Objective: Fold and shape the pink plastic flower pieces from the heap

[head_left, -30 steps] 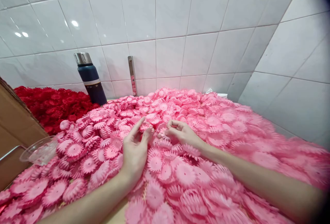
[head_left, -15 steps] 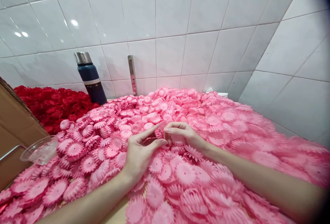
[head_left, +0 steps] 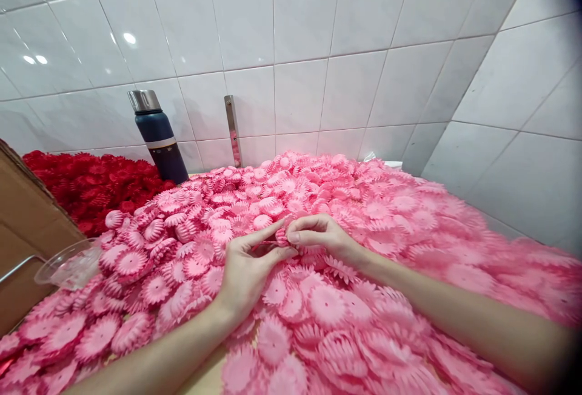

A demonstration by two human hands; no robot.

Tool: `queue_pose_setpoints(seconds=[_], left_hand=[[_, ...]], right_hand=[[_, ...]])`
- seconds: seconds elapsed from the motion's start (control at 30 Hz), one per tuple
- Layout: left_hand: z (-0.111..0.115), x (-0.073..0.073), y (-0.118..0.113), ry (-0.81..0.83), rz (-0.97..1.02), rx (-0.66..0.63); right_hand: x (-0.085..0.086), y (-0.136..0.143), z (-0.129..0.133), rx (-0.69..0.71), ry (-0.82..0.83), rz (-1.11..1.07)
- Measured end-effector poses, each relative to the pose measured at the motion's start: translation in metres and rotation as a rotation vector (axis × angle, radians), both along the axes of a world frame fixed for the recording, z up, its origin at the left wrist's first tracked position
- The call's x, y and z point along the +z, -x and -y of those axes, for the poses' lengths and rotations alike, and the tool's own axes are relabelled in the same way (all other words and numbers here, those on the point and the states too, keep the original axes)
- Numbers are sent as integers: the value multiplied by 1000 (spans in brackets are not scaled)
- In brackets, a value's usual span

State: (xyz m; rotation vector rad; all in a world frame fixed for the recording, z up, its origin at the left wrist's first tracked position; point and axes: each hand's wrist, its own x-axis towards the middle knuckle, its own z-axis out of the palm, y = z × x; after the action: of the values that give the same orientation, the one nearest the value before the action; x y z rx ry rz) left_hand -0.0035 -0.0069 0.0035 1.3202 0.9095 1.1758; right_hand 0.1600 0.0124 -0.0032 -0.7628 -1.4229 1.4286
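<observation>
My left hand (head_left: 248, 267) is closed around the edge of a pink petal disc (head_left: 281, 237), its thumb and fingers on either side. From the right, my right hand (head_left: 321, 237) pinches the same disc with thumb and index finger. The disc's petals curl inward, and part of it is hidden behind the fingertips. Both hands are just above a wide heap of loose pink petal discs (head_left: 327, 307), many flat with a small dark centre hole, others curled.
A dark blue bottle (head_left: 161, 143) with a steel cap stands at the back left, beside a heap of red petal discs (head_left: 97, 185). A clear plastic bowl (head_left: 68, 261) and a cardboard box (head_left: 31, 237) are at the left. A metal strip (head_left: 233, 131) is against the tiled wall (head_left: 300, 19).
The fingers of my right hand have shifted slightly left and closed more tightly over the disc. My left hand has barely moved.
</observation>
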Motion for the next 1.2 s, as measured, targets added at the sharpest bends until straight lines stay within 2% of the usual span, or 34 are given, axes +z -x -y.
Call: queue_pose_setpoints(seconds=[0.5, 0.67, 1.0, 1.2], left_hand=[[-2, -3, 1, -35, 4, -12], [-2, -1, 0, -42, 25, 42], [-4, -1, 0, -11, -8, 90], [-4, 0, 0, 1, 16, 99]], right_hand=[[-4, 1, -4, -68, 51, -12], [-5, 0, -6, -115, 63, -29], [-4, -1, -3, -31, 77, -46], [-5, -1, -2, -50, 79, -44]])
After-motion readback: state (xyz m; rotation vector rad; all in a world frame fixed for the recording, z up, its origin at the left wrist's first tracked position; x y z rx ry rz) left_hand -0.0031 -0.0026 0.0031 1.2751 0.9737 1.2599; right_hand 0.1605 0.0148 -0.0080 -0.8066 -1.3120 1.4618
